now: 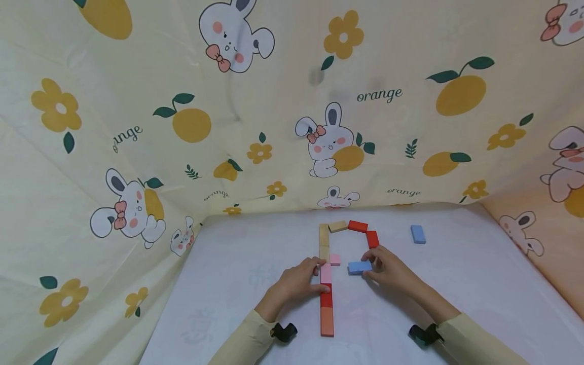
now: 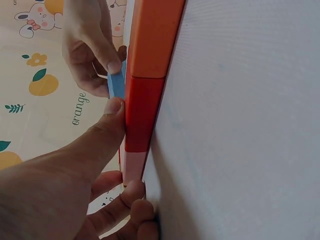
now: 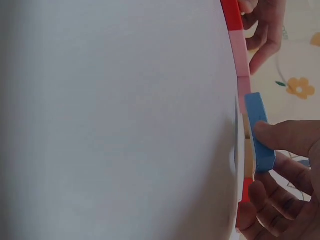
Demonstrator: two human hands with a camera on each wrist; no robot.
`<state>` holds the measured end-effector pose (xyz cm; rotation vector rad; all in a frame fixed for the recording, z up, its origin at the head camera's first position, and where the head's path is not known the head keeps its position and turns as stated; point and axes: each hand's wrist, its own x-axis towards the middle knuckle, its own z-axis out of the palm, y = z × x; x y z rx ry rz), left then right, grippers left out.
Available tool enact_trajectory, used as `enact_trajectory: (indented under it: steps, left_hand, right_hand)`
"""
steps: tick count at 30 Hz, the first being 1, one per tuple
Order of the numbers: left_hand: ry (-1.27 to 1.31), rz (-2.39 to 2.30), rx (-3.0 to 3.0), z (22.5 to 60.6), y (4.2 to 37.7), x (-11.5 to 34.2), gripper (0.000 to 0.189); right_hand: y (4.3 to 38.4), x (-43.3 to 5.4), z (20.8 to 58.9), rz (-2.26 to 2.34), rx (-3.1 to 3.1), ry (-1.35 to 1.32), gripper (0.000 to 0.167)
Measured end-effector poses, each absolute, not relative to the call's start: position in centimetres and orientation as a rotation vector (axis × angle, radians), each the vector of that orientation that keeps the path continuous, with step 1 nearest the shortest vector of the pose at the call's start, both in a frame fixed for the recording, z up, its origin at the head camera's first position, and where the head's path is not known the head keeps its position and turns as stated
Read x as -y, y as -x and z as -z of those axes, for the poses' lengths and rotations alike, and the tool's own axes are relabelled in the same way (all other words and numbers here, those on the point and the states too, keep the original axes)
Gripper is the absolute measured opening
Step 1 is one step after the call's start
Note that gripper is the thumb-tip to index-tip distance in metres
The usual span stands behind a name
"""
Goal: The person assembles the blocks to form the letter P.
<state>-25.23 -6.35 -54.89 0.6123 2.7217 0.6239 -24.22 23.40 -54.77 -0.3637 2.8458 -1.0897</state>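
My right hand (image 1: pixel 383 266) pinches a blue block (image 1: pixel 360 267) between thumb and fingers, right of a straight column of blocks. My left hand (image 1: pixel 298 279) rests at that column, its thumb over a red block (image 2: pixel 142 115) and its fingertips by the far end of a pink block (image 1: pixel 325 274). An orange block (image 1: pixel 327 322) forms the near end. Beyond the pink one lie two beige blocks (image 1: pixel 324 235), and a small pink block (image 1: pixel 335 259) touches the column's right side. A slanted beige block (image 1: pixel 338 226) and two red blocks (image 1: pixel 358 226) curve from the top toward my right hand.
Another blue block (image 1: pixel 417 234) lies apart at the back right of the white table (image 1: pixel 219 304). A patterned cloth (image 1: pixel 274 91) with rabbits and oranges hangs behind and along the sides. Black wrist devices (image 1: pixel 284 332) sit on both sleeves.
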Motion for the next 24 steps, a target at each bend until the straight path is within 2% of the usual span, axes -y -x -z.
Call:
enact_trajectory:
  steps: [24]
  left_hand:
    - [-0.581,-0.648,-2.709,54.7,25.2,6.4,0.080]
  right_hand:
    - [26.8,-21.7,54.8,1.095,-2.792,0.281,0.035]
